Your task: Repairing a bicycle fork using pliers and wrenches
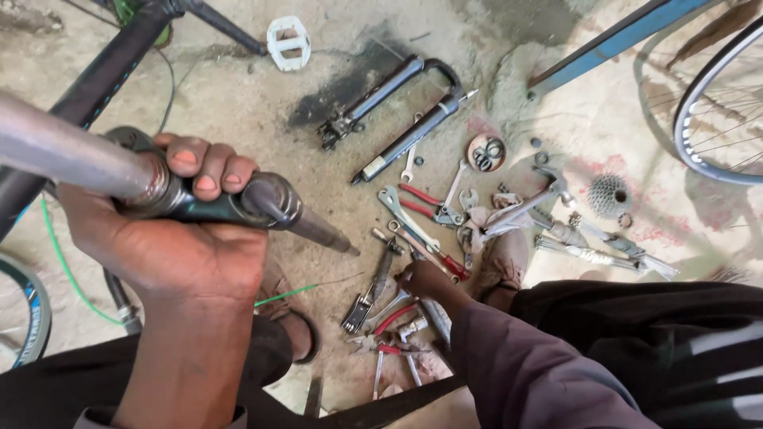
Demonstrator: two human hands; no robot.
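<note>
Grey steel handlebar stem [238,202], at nine o'clock, is wrapped tight in my left hand [171,238] | right hand [421,278] at six o'clock on floor tools [397,310], fingers hidden, can't tell grip | I'd hold the stem steady, pick by feel carefully.

floor [238,103]: bare, dusty concrete | black suspension fork [397,111] lying flat near the middle | white pedal [288,41] up-left of fork | round tin of small parts [486,152] just right of fork | red-handled pliers [425,202] and spanners scattered below fork | sprocket cluster [609,195] well right of fork | green cable [67,270] far left
</note>
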